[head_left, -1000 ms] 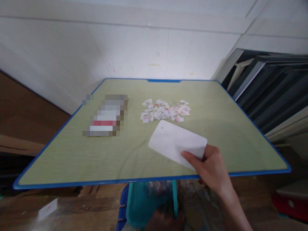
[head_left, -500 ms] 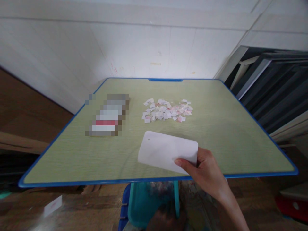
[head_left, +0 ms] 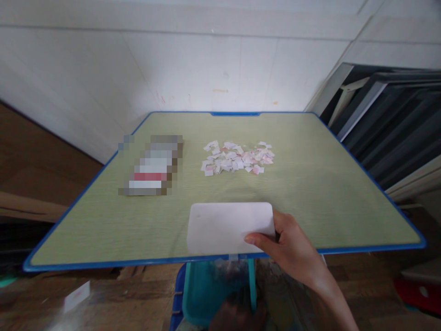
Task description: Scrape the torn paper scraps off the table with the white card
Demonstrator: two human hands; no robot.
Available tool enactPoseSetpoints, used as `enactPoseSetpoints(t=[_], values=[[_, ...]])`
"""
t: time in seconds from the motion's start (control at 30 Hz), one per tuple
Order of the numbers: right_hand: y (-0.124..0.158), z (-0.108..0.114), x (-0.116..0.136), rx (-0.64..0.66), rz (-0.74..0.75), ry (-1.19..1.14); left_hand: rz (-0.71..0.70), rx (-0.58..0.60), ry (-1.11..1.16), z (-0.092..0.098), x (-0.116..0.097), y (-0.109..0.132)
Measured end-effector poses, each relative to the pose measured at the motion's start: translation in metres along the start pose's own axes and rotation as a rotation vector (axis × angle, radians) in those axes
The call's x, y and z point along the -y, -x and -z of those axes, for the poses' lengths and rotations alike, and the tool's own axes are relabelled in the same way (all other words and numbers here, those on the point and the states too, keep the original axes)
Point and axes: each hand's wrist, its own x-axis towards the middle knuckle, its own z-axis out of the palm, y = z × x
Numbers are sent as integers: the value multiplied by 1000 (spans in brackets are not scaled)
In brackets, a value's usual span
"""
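Observation:
My right hand (head_left: 289,246) grips a white rectangular card with rounded corners (head_left: 220,227) by its right end, thumb on the near face and the other fingers hidden behind. A small mark or hole shows near the card's upper left corner. It is held low over the front edge of the green table (head_left: 310,197). Beyond it lies a loose pile of torn paper scraps (head_left: 237,158), white and pale pink, apart from the card. Under the card, at the table edge, shows a small whitish, blurred piece (head_left: 233,257). My left hand is out of view.
A pixelated, whitish object with a red band (head_left: 149,165) lies on the table's left side. Below the front edge stands a turquoise bin (head_left: 201,294), its contents dark and blurred. Dark panels (head_left: 389,110) lean at right; a paper piece (head_left: 77,296) is on the floor.
The card has moved down and slightly left toward me, turning level with the table edge. A whitish piece now shows just below it. The scrap pile looks the same.

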Motion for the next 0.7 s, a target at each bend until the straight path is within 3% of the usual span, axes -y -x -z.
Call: enactPoseSetpoints(t=[0.37, 0.47, 0.7], values=[[10, -1, -5, -86, 218, 17, 28, -66, 83, 3, 1, -1], [11, 1, -6, -55, 268, -21, 25, -66, 87, 3, 1, -1], [10, 0, -5, -97, 263, -21, 35, -34, 97, 4, 2, -3]])
